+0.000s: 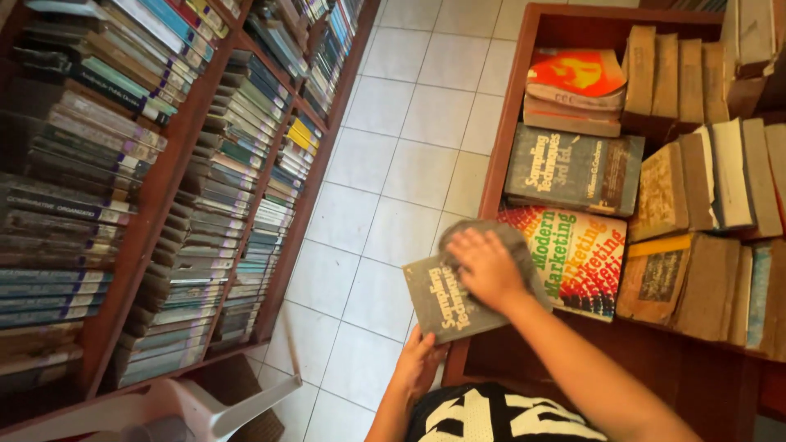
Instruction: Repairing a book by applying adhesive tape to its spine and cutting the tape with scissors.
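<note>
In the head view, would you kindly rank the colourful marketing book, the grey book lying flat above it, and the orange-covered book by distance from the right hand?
From the right hand, which presses a cloth on a held grey book:
1. Colourful marketing book, just right of the hand.
2. Grey book lying flat, above that one on the shelf.
3. Orange-covered book, farthest, at the shelf's back.

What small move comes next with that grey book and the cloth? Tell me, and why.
Probably draw the right hand and its grey cloth down across the cover of the grey book. The cloth sits only on the book's upper right part, the lower part is uncovered, and the left hand props the book from below.
</note>
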